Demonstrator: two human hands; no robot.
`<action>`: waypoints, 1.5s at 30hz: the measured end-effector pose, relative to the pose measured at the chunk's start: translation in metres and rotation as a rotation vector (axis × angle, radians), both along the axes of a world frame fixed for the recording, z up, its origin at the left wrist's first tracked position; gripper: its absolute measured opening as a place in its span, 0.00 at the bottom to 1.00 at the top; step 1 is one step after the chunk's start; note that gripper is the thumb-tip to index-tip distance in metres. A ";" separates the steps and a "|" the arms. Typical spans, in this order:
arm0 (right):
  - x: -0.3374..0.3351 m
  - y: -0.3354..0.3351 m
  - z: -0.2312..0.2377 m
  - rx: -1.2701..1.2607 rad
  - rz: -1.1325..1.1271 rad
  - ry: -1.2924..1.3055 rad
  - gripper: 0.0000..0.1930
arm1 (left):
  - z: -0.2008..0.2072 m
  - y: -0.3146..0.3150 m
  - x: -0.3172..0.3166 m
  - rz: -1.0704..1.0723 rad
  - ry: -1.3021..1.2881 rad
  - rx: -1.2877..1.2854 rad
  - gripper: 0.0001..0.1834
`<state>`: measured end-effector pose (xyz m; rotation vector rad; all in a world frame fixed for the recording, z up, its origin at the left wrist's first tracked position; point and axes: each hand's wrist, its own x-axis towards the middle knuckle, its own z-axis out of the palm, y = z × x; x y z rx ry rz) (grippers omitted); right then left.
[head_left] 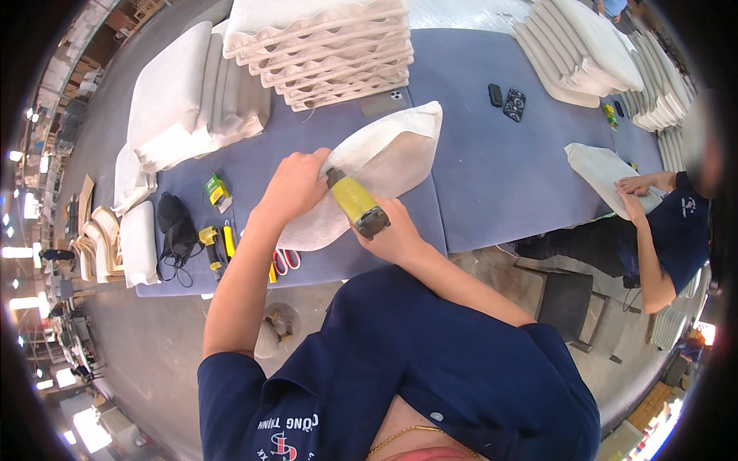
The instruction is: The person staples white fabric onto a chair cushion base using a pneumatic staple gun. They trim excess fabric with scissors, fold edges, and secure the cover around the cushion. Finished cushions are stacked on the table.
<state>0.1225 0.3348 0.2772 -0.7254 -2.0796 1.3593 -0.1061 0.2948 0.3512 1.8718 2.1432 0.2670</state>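
A cream fabric-covered seat panel is tilted up off the blue table in front of me. My left hand is closed on its left edge, fingers gripping the fabric. In my right hand is a yellow staple gun, its nose against or very close to the panel edge beside my left fingers. The gun hides the exact spot where it meets the fabric, and its handle is mostly covered by its body.
On the blue table stand a tall cream panel stack and leaning panels. Near my left arm lie a second yellow tool, red-handled scissors, a green-yellow box and a black bag. A co-worker handles another panel at right.
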 end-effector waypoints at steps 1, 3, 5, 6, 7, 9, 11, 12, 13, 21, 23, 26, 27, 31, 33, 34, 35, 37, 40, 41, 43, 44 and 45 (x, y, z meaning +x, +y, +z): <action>-0.001 0.002 0.001 0.003 0.013 -0.031 0.17 | 0.002 0.001 -0.002 0.003 -0.001 -0.014 0.21; 0.002 0.002 0.002 0.027 0.033 -0.085 0.13 | 0.002 0.000 -0.001 0.008 -0.002 -0.016 0.21; 0.000 0.007 -0.001 0.030 0.045 -0.086 0.13 | -0.002 0.001 -0.002 -0.002 0.011 0.014 0.21; -0.002 0.011 -0.005 0.018 0.053 -0.066 0.15 | -0.006 0.003 -0.007 -0.002 -0.004 0.037 0.21; -0.004 0.015 -0.001 0.008 0.057 -0.049 0.16 | -0.012 0.006 -0.012 -0.007 -0.023 0.060 0.22; -0.004 0.022 0.011 -0.040 0.032 0.036 0.17 | -0.019 0.008 -0.023 -0.006 -0.048 0.094 0.22; 0.001 0.034 0.015 -0.070 0.017 0.122 0.18 | -0.020 0.013 -0.025 -0.031 -0.076 0.128 0.21; 0.004 0.038 0.003 -0.080 0.025 0.167 0.19 | -0.017 0.014 -0.024 0.002 -0.097 0.130 0.22; 0.011 0.041 -0.007 -0.090 0.024 0.206 0.21 | -0.015 0.012 -0.023 0.027 -0.126 0.127 0.24; 0.120 0.061 -0.123 -0.148 -0.391 -0.450 0.29 | -0.022 0.014 -0.015 0.055 -0.201 0.116 0.29; 0.146 0.063 -0.170 -0.124 -0.555 -0.628 0.33 | -0.024 0.013 -0.012 0.046 -0.183 0.166 0.30; 0.176 0.075 -0.212 -0.197 -0.625 -0.861 0.45 | -0.028 0.001 -0.012 0.020 -0.141 0.220 0.31; 0.192 0.077 -0.226 -0.129 -0.637 -0.898 0.47 | -0.034 0.002 -0.014 0.004 -0.123 0.234 0.30; 0.243 0.068 -0.247 0.102 -0.564 -0.935 0.52 | 0.002 0.026 0.010 -0.054 -0.297 -0.127 0.30; 0.268 0.056 -0.234 0.195 -0.520 -0.854 0.45 | 0.033 0.047 0.031 -0.136 -0.335 -0.389 0.35; 0.285 0.049 -0.228 0.174 -0.549 -0.845 0.43 | 0.034 0.061 0.038 -0.205 -0.406 -0.481 0.38; 0.303 0.041 -0.222 0.154 -0.580 -0.840 0.41 | 0.032 0.076 0.043 -0.275 -0.477 -0.574 0.42; 0.338 0.011 -0.205 0.090 -0.686 -0.871 0.35 | 0.019 0.104 0.054 -0.478 -0.521 -0.695 0.55; 0.428 -0.089 -0.211 -0.088 -1.009 -1.050 0.29 | 0.008 0.118 0.087 -0.377 -0.520 -0.872 0.60; 0.452 -0.128 -0.210 -0.113 -1.137 -1.114 0.28 | 0.005 0.110 0.096 -0.391 -0.567 -0.836 0.59; 0.496 -0.224 -0.208 -0.132 -1.366 -1.282 0.25 | 0.000 0.083 0.109 -0.423 -0.671 -0.778 0.59; 0.505 -0.280 -0.202 -0.153 -1.464 -1.331 0.24 | -0.014 0.074 0.113 -0.390 -0.790 -0.732 0.60; 0.508 -0.324 -0.190 -0.161 -1.548 -1.380 0.24 | -0.034 0.063 0.113 -0.340 -0.914 -0.679 0.60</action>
